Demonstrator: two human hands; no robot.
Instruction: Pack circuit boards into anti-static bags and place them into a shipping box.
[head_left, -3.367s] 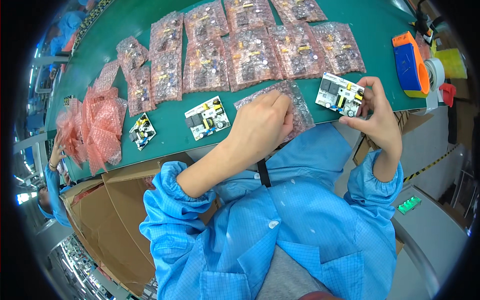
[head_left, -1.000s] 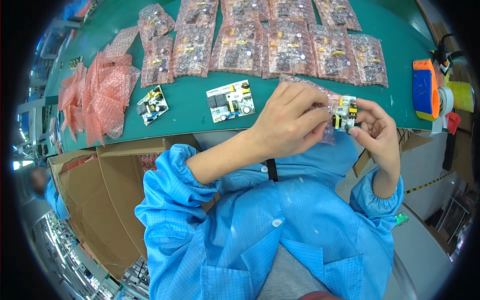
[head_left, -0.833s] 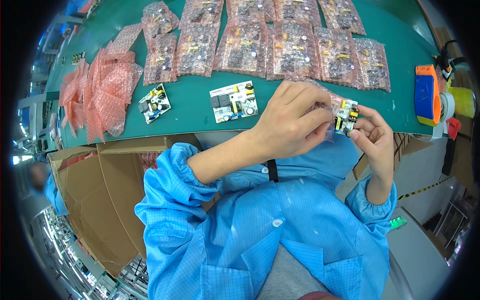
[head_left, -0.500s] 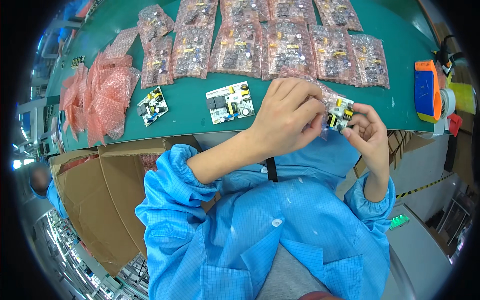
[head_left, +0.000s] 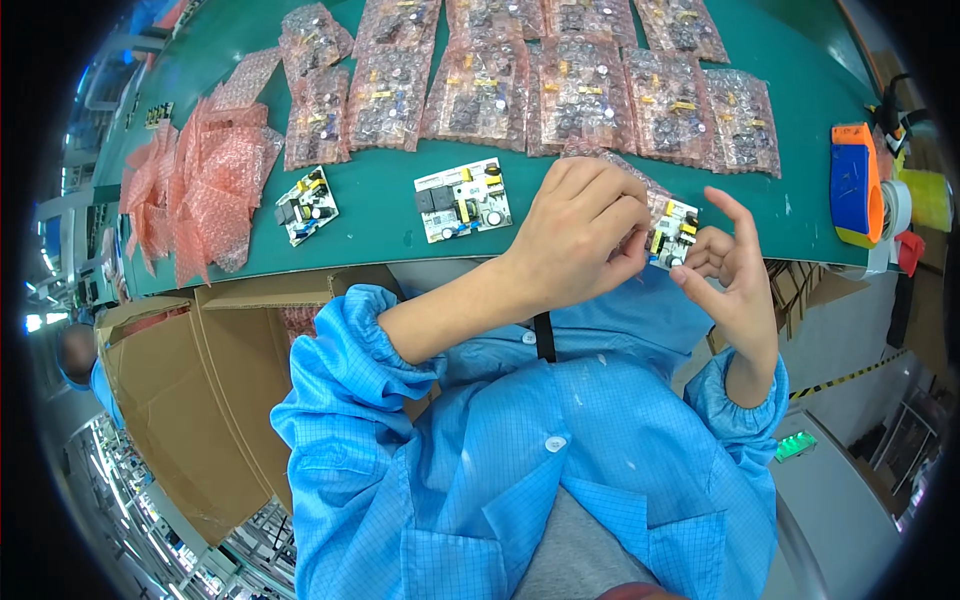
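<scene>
Circuit board [head_left: 673, 233] partly inside bubble bag [head_left: 654, 193] — left hand [head_left: 585, 232] pinching bag, right hand [head_left: 735, 275] with forefinger and thumb spread; two bare boards [head_left: 463, 200] left at tabletop [head_left: 375, 228] near edge; bagged boards [head_left: 580, 98] beyond.

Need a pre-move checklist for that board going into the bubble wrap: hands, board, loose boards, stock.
1. Left hand grip on the bubble-wrap bag: ok, fingers closed at it.
2. Circuit board fully inside: not ok, its right part shows beside the left hand.
3. Covered end of the board seated without snagging: cannot tell, hidden by the left hand.
4. Right hand touching the board: cannot tell; index finger raised off, thumb at lower edge.
5. Two loose boards apart from each other: ok, flat on the green table.
6. Pink bubble-wrap pile available: ok, at table's left.
</scene>
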